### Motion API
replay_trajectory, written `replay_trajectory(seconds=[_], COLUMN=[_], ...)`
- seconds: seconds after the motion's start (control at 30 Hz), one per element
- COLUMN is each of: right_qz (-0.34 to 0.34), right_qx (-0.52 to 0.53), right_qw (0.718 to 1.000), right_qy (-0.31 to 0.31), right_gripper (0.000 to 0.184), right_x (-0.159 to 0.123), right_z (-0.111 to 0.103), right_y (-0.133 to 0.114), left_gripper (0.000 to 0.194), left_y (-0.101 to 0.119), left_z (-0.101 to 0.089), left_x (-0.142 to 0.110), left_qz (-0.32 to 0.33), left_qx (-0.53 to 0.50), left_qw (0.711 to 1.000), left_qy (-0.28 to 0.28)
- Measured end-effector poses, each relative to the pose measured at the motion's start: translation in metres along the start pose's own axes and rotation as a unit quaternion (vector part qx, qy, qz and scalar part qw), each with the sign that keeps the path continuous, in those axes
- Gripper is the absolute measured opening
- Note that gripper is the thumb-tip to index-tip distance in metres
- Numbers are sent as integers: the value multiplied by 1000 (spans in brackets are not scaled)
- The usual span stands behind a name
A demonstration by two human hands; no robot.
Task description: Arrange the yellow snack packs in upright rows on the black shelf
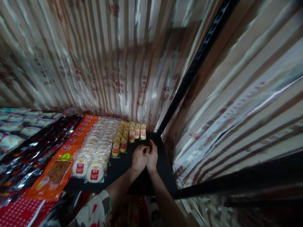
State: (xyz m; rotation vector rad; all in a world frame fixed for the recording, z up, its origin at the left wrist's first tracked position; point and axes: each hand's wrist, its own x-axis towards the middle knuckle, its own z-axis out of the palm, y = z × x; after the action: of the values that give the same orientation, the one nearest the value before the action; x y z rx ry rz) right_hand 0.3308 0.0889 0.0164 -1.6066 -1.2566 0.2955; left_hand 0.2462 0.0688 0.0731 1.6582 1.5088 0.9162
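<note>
My left hand (139,158) and my right hand (152,154) meet over the black shelf (163,157). The fingers of both are curled inward and touch one another. Whatever they hold, if anything, is hidden behind them. Just beyond my left hand stand rows of small yellow-wrapped snack packets (123,145) with red labels. Paler packets (143,131) of similar size end the row at the back, near my fingertips. Farther left lie two long rows of round white cakes in clear wrappers (95,170).
An orange snack bag (60,167) and dark shiny packages (35,151) lie on the left, with white packets (14,126) beyond. A striped plastic sheet (106,63) covers the back. A black metal post (189,75) rises at the shelf's rear corner.
</note>
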Motion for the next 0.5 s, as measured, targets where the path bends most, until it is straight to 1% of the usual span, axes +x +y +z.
replay_trajectory(seconds=[0.07,0.13,0.23,0.3,0.33,0.4,0.47,0.5], right_qz=[8,17,11,9,12,21,26,24], right_qx=[45,96,147,151,142,109,63,36], right_qw=[999,995,988,986,985,980,964,952], right_qy=[7,-3,-41,-74,-98,-167,-257,-304], right_gripper=[43,40,36,33,32,34,36,36], right_x=[-21,-48,-98,-133,-149,-179,-202,-212], right_z=[-9,-18,-32,-40,-42,-46,-45,-44], right_y=[-11,-23,-39,-47,-51,-54,-53,-51], left_gripper=[26,25,28,31,33,34,36,37], left_y=[1,-1,-12,-24,-32,-51,-75,-87], left_z=[-5,-12,-27,-39,-46,-59,-70,-75], left_x=[-20,-46,-92,-124,-139,-168,-192,-202], left_qz=[11,32,84,99,90,47,-8,-33], left_qx=[-18,-45,-83,-89,-82,-52,-3,24], left_qw=[1000,998,993,991,993,997,999,997], left_qy=[2,7,12,6,-1,-23,-50,-68])
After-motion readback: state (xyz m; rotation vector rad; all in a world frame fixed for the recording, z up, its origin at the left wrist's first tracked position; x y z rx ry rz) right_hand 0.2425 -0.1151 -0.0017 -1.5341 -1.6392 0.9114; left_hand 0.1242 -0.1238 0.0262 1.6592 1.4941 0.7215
